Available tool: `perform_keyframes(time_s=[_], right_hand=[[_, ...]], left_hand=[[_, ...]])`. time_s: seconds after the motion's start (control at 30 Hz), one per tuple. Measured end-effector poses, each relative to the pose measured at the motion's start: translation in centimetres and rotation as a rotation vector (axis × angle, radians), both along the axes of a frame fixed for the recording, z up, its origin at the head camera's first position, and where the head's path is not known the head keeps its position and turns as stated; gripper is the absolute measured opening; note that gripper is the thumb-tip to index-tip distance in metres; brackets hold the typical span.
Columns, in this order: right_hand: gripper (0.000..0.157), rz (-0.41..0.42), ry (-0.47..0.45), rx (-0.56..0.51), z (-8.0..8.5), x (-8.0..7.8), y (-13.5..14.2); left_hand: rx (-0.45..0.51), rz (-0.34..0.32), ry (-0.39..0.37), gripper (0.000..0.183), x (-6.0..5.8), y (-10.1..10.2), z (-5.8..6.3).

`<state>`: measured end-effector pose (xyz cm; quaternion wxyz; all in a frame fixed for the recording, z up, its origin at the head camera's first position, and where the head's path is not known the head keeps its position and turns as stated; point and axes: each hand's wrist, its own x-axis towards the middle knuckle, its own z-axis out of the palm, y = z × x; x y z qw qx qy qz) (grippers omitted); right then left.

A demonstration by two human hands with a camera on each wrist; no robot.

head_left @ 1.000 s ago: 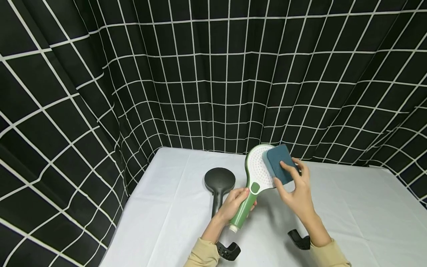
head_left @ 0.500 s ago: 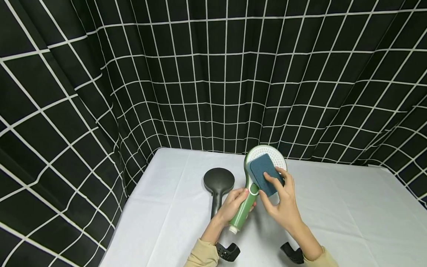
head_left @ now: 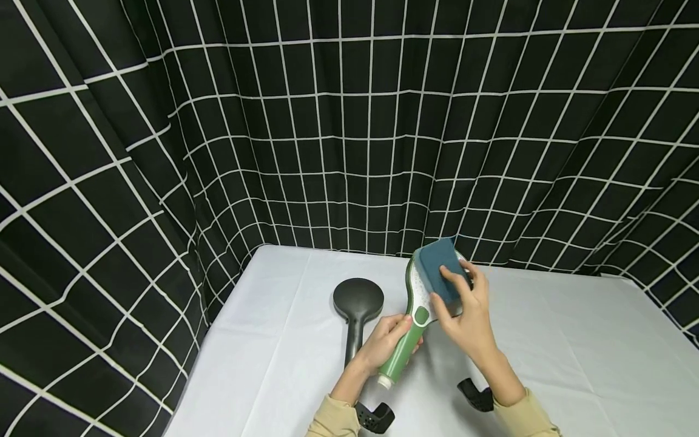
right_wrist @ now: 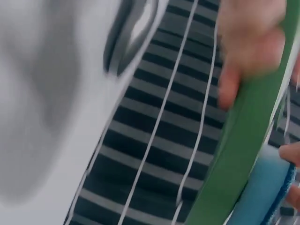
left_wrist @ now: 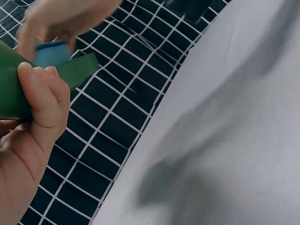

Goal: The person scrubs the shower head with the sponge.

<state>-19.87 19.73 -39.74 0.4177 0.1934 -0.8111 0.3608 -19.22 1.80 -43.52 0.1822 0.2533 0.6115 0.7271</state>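
Note:
My left hand grips the green handle of a shower head, its white nozzle face tilted up and raised over the table. With fingertips and thumb, my right hand holds a blue sponge flat against that face, covering much of it. In the left wrist view the thumb lies along the green handle, and part of the sponge shows behind it. The right wrist view catches the sponge's light blue side against the green back edge.
A dark grey shower head lies face down on the white-covered table, just left of my left hand. Black curtains with a white grid stand behind the table and at both sides. A black wrist mount sits by the left sleeve.
The sponge slid from the right side of the nozzle face down and left toward the handle, then back up over the upper face. My left hand keeps its grip, tilting the shower head slightly.

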Motion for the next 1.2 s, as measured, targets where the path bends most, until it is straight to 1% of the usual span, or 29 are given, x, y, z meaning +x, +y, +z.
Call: perform_keyframes(time_s=[0.07, 0.13, 0.23, 0.33, 0.4, 0.47, 0.53, 0.67, 0.7, 0.77, 0.83, 0.97, 1.07, 1.13, 1.2], right_hand=[[0.045, 0.048, -0.022, 0.044, 0.1, 0.6, -0.7], [0.044, 0.057, -0.046, 0.064, 0.4, 0.7, -0.7], [0.044, -0.003, -0.042, 0.025, 0.7, -0.3, 0.6], [0.044, -0.099, -0.045, -0.05, 1.0, -1.4, 2.2], [0.044, -0.145, -0.046, -0.077, 1.0, -1.6, 2.8], [0.044, -0.15, -0.034, -0.083, 0.7, -1.4, 2.8], [0.044, -0.117, -0.029, -0.056, 0.2, -0.7, 2.2], [0.044, -0.005, -0.013, 0.011, -0.7, 1.0, 0.4], [0.043, 0.019, -0.009, 0.02, -0.8, 1.3, 0.2], [0.043, 0.033, 0.01, 0.018, -0.9, 1.3, 0.2], [0.043, 0.011, 0.02, -0.001, -0.7, 0.9, 0.7], [0.045, -0.093, 0.013, -0.078, -0.4, -0.4, 2.4], [0.044, -0.146, 0.011, -0.117, -0.5, -0.8, 3.1], [0.043, -0.143, 0.022, -0.12, -0.7, -0.6, 3.0], [0.043, -0.122, 0.024, -0.095, -1.0, 0.0, 2.3]], left_hand=[[-0.007, -0.012, 0.021, 0.041, 0.1, -0.1, 0.5], [-0.008, -0.026, 0.034, 0.041, 0.4, -0.2, 1.2], [-0.018, -0.039, 0.037, 0.041, 0.8, -0.3, 2.2], [-0.03, -0.023, 0.036, 0.04, 1.1, -0.3, 2.6], [-0.036, -0.01, 0.039, 0.04, 1.2, -0.3, 2.6], [-0.032, 0.0, 0.04, 0.039, 1.3, -0.2, 2.6], [-0.03, -0.005, 0.04, 0.039, 1.2, -0.3, 2.5], [-0.008, -0.022, 0.045, 0.04, 1.0, -0.3, 2.4], [0.0, -0.023, 0.047, 0.04, 0.9, -0.3, 2.3], [0.016, -0.015, 0.048, 0.039, 0.6, -0.1, 1.8], [0.025, -0.01, 0.034, 0.04, 0.3, 0.1, 1.1], [0.025, 0.006, -0.006, 0.042, 0.0, 0.6, 0.0], [0.026, 0.01, -0.012, 0.044, 0.0, 0.6, -0.1], [0.03, 0.014, -0.004, 0.045, 0.1, 0.5, 0.0], [0.037, 0.012, -0.002, 0.045, 0.4, 0.2, 0.7]])
